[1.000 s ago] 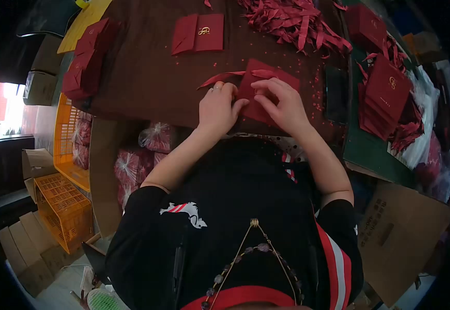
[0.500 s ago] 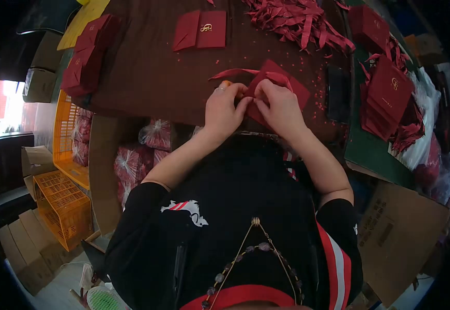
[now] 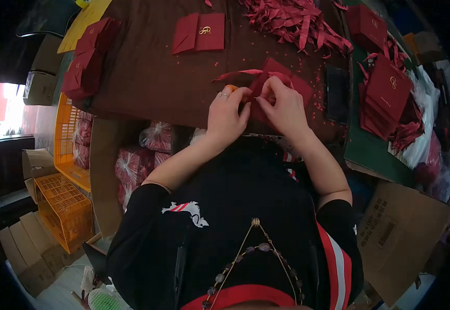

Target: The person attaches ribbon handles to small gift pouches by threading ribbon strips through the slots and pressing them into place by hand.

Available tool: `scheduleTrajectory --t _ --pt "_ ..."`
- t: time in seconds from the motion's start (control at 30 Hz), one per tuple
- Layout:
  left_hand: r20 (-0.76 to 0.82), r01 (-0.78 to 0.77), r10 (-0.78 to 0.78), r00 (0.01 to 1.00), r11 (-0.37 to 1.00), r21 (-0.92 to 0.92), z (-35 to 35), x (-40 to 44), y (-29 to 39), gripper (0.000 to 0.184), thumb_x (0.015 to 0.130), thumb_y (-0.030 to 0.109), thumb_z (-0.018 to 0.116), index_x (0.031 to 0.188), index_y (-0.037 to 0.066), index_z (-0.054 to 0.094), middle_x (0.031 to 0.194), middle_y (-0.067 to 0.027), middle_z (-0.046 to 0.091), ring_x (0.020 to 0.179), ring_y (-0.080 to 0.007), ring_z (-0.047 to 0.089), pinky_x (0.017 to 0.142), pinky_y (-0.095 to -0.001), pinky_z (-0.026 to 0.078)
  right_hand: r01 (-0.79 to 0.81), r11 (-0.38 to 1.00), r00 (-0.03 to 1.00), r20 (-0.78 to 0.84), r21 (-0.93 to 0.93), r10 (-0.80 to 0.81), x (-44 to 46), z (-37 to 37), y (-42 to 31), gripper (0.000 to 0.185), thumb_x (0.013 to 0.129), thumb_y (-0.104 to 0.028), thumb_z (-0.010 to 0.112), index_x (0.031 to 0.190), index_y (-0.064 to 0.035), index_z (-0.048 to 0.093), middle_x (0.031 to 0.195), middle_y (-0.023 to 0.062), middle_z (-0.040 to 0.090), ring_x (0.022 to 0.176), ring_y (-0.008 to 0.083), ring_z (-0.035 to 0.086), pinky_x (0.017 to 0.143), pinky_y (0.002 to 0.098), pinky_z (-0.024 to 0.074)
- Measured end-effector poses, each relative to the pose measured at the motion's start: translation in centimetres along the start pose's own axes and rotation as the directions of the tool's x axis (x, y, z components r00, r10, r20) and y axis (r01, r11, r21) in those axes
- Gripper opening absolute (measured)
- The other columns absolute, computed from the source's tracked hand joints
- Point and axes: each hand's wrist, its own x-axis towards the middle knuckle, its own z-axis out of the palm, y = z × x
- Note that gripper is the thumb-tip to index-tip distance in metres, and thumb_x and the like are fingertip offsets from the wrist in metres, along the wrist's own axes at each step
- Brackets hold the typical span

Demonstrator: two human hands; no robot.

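A small dark-red paper bag (image 3: 298, 89) lies on the brown cloth in front of me, partly hidden under my hands. A red ribbon (image 3: 239, 75) runs across its top, with one loose end pointing left. My left hand (image 3: 227, 116), with a ring and an orange cover on a finger, closes its thumb and index finger at the bag's left edge. Over the bag, my right hand (image 3: 283, 107) pinches at the ribbon, thumb against index finger. The exact spot held is hidden by the fingers.
A flat red bag with gold letters (image 3: 199, 32) lies farther back. Cut ribbons (image 3: 302, 23) are heaped at the back right. A dark phone (image 3: 337, 94) lies right of my hands. Stacked bags stand left (image 3: 82, 70) and right (image 3: 387, 93). Orange crates (image 3: 64, 206) are at lower left.
My left hand's fingers have drawn slightly apart from the right hand's, and its thumb has shifted. The right fingers have curled a little more. The bag stays in nearly the same place.
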Motion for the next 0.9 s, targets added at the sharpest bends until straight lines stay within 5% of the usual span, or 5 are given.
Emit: scheduleTrajectory --t 0.47,0.63,0.7,0.8,0.9 --pt "-0.007 0.033 -0.034 0.999 0.996 -0.087 0.0 -0.1 0.2 0.027 0.084 0.008 0.071 0.111 0.004 0.067 0.098 -0.0145 0.065 0.089 -0.0339 0.065 0.079 -0.0409 0.053 -0.017 0.991 1.000 -0.006 0.134 0.018 0.1 0.7 0.2 0.021 0.081 -0.007 0.075 0.090 -0.0054 0.056 0.079 0.0105 0.065 0.074 0.0321 0.068 0.065 0.0423 0.0523" --pt "0.451 0.467 -0.248 0.857 0.744 -0.479 -1.8 1.8 -3.0 0.023 0.089 0.013 0.069 0.110 0.003 0.073 0.093 -0.0142 0.065 0.096 -0.0224 0.063 0.084 -0.0320 0.050 0.159 0.987 0.987 -0.041 0.025 -0.158 0.2 0.2 0.5 0.021 0.080 -0.008 0.077 0.089 -0.0033 0.059 0.077 0.0086 0.066 0.071 0.0235 0.068 0.066 0.0357 0.0519" --pt "0.453 0.425 -0.221 0.863 0.802 -0.419 -1.9 2.2 -3.3 0.024 0.089 0.014 0.069 0.110 0.005 0.075 0.098 -0.0158 0.064 0.099 -0.0255 0.063 0.086 -0.0345 0.050 0.063 0.987 0.996 0.057 0.144 -0.072 0.1 -0.1 0.6 0.021 0.080 -0.008 0.078 0.089 -0.0053 0.059 0.080 0.0093 0.066 0.080 0.0281 0.067 0.071 0.0382 0.0530" --pt "0.374 0.185 -0.146 0.916 0.980 -0.070 -1.0 1.6 -2.6 0.025 0.088 0.019 0.069 0.110 0.010 0.075 0.105 -0.0171 0.062 0.103 -0.0356 0.064 0.089 -0.0421 0.052 0.003 0.985 0.994 0.110 0.175 -0.022 0.1 0.2 1.5 0.022 0.079 -0.008 0.078 0.089 -0.0051 0.059 0.081 0.0094 0.066 0.079 0.0287 0.067 0.071 0.0400 0.0523" --pt "0.345 0.110 -0.083 0.935 0.992 -0.061 -0.1 2.0 -2.6 0.025 0.088 0.022 0.070 0.110 0.010 0.075 0.105 -0.0172 0.062 0.100 -0.0366 0.064 0.087 -0.0443 0.053 0.058 0.993 0.998 0.035 0.102 -0.061 0.2 -0.1 2.2 0.023 0.078 -0.009 0.080 0.088 -0.0031 0.060 0.076 0.0076 0.064 0.071 0.0219 0.064 0.066 0.0333 0.0501"
